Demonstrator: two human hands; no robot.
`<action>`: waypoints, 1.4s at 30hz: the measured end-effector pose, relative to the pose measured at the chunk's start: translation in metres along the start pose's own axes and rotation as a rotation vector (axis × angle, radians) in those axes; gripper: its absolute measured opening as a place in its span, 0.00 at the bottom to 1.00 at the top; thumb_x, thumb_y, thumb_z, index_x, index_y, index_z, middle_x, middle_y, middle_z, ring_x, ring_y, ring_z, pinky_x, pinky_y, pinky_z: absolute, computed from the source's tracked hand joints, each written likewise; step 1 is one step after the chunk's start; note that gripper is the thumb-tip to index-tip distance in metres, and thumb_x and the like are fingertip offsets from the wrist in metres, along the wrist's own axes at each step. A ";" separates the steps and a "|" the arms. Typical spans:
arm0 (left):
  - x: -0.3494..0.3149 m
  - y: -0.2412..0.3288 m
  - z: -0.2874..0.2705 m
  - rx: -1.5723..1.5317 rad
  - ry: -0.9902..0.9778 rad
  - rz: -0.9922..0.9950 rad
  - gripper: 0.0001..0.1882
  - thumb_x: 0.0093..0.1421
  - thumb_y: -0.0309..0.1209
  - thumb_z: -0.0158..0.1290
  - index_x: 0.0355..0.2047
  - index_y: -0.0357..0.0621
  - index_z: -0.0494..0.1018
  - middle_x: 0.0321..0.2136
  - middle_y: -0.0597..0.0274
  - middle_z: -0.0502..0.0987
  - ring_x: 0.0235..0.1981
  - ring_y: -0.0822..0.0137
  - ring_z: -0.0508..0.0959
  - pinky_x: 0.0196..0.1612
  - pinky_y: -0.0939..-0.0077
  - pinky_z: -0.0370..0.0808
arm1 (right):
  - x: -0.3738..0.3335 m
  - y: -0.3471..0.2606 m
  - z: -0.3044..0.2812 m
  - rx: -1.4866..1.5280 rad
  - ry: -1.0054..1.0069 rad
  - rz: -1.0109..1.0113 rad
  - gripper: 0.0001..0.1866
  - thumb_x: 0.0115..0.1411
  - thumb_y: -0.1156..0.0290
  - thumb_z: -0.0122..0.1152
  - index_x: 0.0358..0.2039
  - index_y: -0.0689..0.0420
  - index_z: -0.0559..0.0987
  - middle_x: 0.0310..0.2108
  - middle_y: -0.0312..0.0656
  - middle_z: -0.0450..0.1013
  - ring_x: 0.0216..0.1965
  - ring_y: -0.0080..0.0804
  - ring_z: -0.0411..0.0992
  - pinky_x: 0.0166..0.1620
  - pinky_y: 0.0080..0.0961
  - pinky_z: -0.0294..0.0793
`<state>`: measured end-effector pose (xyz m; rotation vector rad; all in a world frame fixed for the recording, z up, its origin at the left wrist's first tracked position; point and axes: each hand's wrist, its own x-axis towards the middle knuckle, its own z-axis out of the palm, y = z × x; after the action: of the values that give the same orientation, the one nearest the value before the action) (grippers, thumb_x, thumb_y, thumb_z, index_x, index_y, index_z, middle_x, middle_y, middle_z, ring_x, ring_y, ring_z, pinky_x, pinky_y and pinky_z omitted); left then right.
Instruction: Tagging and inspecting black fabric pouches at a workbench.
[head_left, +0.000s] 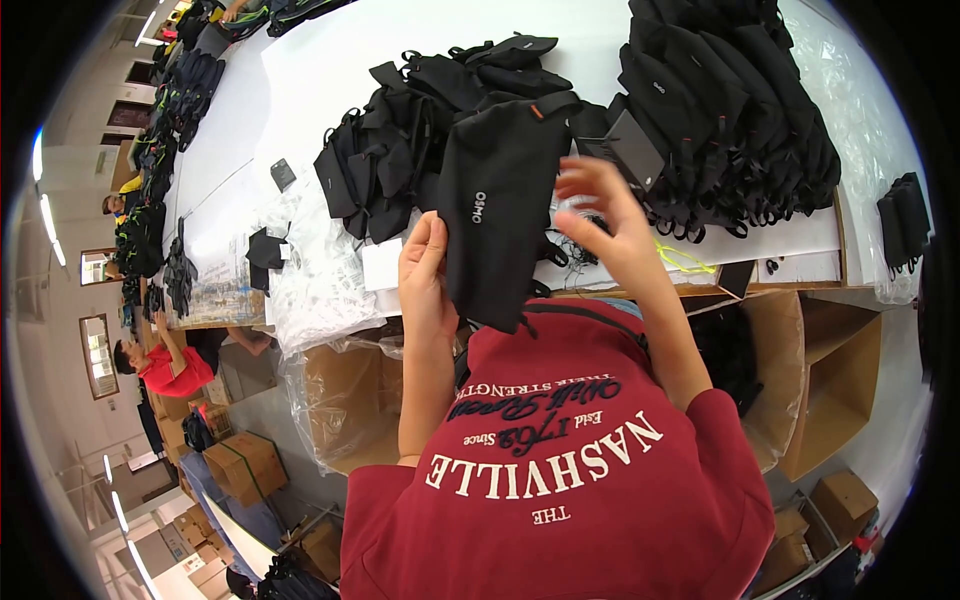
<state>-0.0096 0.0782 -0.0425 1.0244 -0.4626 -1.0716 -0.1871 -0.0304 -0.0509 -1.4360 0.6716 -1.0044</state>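
My left hand (427, 275) is closed on the left edge of a flat black fabric pouch (500, 190), its thumb lying on the near face. The pouch hangs tilted in front of my chest, with light lettering on its face and a small orange tab near the top. My right hand (605, 215) is beside the pouch's right edge, thumb and fingers apart and slightly blurred; I see nothing held in it. Behind the pouch lies a loose heap of black pouches (370, 160). A dark grey card (635, 150) leans just past my right hand.
A tall pile of black pouches (740, 120) covers the right of the white table (320, 50). Clear plastic wrap (320, 290) drapes over the front edge. Open cardboard boxes (840, 380) stand below. A yellow-green cord (685, 262) lies near the edge. A person in red (175, 370) works far left.
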 end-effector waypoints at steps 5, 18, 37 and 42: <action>-0.005 -0.001 0.020 0.190 0.011 0.063 0.13 0.65 0.31 0.46 0.47 0.36 0.69 0.36 0.64 0.76 0.34 0.78 0.76 0.36 0.87 0.71 | -0.010 0.003 0.010 0.272 -0.212 0.273 0.21 0.55 0.65 0.65 0.45 0.64 0.73 0.37 0.38 0.75 0.35 0.22 0.72 0.40 0.20 0.71; -0.008 0.004 0.008 0.212 -0.115 0.002 0.17 0.64 0.29 0.47 0.51 0.32 0.68 0.43 0.58 0.76 0.44 0.74 0.74 0.48 0.84 0.68 | -0.006 0.007 0.006 0.457 -0.248 0.304 0.14 0.63 0.63 0.56 0.37 0.64 0.76 0.27 0.38 0.74 0.21 0.21 0.70 0.28 0.17 0.70; -0.010 -0.013 0.016 0.543 -0.070 0.191 0.12 0.60 0.24 0.52 0.44 0.34 0.72 0.36 0.65 0.76 0.35 0.77 0.74 0.40 0.85 0.70 | -0.006 0.006 0.008 0.101 -0.273 0.103 0.17 0.63 0.63 0.54 0.25 0.64 0.75 0.19 0.34 0.70 0.21 0.18 0.67 0.26 0.17 0.67; -0.006 0.002 0.013 1.403 0.010 0.718 0.06 0.53 0.19 0.53 0.32 0.41 0.74 0.26 0.61 0.67 0.28 0.64 0.68 0.33 0.74 0.65 | -0.008 0.008 0.011 -0.202 -0.203 0.025 0.16 0.60 0.65 0.57 0.22 0.66 0.72 0.18 0.43 0.69 0.20 0.28 0.68 0.27 0.22 0.67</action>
<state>-0.0217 0.0780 -0.0336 1.8252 -1.5364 0.0590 -0.1796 -0.0194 -0.0593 -1.6756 0.6539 -0.7752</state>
